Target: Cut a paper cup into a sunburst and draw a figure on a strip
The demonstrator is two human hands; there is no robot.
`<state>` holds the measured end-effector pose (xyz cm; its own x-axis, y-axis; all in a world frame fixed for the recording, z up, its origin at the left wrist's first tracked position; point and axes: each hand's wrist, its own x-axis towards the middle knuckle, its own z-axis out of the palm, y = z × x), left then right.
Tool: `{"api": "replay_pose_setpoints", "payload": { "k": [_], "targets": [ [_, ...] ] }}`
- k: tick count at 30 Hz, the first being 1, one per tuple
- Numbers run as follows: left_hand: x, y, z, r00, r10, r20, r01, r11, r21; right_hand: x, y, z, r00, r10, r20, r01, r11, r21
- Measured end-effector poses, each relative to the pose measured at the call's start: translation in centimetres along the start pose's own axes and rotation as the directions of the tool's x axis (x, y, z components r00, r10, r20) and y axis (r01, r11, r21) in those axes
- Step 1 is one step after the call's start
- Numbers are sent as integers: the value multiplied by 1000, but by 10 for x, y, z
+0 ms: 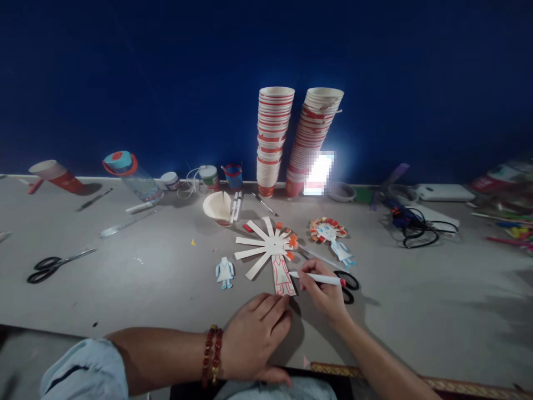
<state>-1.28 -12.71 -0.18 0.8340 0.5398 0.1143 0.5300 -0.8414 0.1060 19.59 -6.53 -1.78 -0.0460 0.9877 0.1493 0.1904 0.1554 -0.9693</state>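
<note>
My right hand [318,286] grips a white marker with a red end [328,279], its tip at the edge of a red figure drawn on a paper strip. That strip belongs to a cut paper cup [272,244] spread flat like a sun, with several strips, some curled and orange at the right. My left hand [260,328] lies flat, fingertips by the strip's lower end. To the left rests a blue-outlined paper cutout [225,273]. A finished-looking paper doll [327,233] with a curled fringe lies at the upper right. Black-handled scissors [352,280] are partly hidden behind my right hand.
Two tall stacks of paper cups [275,139] stand against the blue wall, beside a bright phone-like screen [318,173]. A cut cup [217,206], a bottle [135,175] and more scissors [50,268] are to the left. Tangled black cable [420,233] lies at the right.
</note>
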Motion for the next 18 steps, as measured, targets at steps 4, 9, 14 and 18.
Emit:
{"api": "replay_pose_setpoints", "payload": {
  "k": [4, 9, 14, 18],
  "targets": [
    [-1, -2, 3, 997, -20, -77, 20, 1000, 1, -1, 1, -1, 1000, 5, 4, -5, 1000, 8],
    [0, -6, -9, 992, -92, -85, 88, 995, -48, -2, 1, -2, 1000, 1, -5, -1, 1000, 16],
    [-3, -14, -27, 990, -142, -4, 142, 988, -63, -1, -1, -3, 1000, 3, -28, -2, 1000, 26],
    [-6, -24, -26, 989, -151, -7, 151, 988, -17, 2, -5, -3, 999, 23, -23, -23, 1000, 19]
  ]
}}
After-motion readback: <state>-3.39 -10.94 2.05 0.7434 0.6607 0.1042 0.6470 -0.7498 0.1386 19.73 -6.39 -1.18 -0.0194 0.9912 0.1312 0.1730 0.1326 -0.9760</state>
